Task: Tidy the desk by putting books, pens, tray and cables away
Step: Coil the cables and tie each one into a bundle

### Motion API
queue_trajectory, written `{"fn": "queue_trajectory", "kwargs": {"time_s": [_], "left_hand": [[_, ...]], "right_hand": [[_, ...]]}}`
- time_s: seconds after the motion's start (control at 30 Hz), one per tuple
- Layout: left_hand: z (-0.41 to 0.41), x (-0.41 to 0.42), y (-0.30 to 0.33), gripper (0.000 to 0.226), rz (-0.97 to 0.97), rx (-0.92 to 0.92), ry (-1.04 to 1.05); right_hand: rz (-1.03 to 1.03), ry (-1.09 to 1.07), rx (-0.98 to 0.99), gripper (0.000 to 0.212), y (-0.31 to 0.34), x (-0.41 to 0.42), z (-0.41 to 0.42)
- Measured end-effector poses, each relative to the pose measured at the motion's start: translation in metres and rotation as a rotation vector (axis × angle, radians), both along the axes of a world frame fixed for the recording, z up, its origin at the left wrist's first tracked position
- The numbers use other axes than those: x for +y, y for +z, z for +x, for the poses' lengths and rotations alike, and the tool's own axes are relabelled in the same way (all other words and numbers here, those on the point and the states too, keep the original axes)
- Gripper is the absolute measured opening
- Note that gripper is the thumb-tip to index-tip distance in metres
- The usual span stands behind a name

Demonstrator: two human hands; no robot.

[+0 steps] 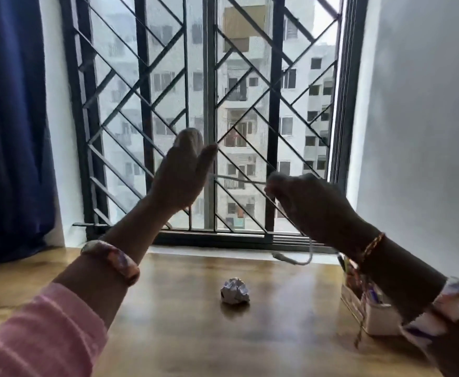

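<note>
Sleeve (32,336), hands, cable (239,179) above desk (182,336)

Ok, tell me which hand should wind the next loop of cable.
Probably the right hand: it pinches the white cable, whose plug end dangles below. The left hand stands flat as the spool.

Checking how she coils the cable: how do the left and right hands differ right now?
The left hand is raised higher with fingers straight and together, the white cable wound around it. The right hand sits lower, fingers curled, pinching the cable, whose plug end hangs below it. Both are lifted above the wooden desk before the window.
</note>
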State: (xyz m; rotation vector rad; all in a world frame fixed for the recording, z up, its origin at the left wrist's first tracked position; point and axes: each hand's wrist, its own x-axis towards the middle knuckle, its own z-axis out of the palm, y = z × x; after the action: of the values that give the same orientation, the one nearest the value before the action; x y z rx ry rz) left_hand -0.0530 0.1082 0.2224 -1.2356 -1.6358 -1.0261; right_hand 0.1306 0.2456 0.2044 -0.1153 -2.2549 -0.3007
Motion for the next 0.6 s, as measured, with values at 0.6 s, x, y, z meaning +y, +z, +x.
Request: {"fn": "queue_trajectory", "kwargs": {"time_s": [0.6], "left_hand": [[0.023,0.107,-0.007,0.057,-0.156,0.226,0.19]], "right_hand": [[0.048,-0.044,-0.207,0.018,0.007,0.076,0.002]]}}
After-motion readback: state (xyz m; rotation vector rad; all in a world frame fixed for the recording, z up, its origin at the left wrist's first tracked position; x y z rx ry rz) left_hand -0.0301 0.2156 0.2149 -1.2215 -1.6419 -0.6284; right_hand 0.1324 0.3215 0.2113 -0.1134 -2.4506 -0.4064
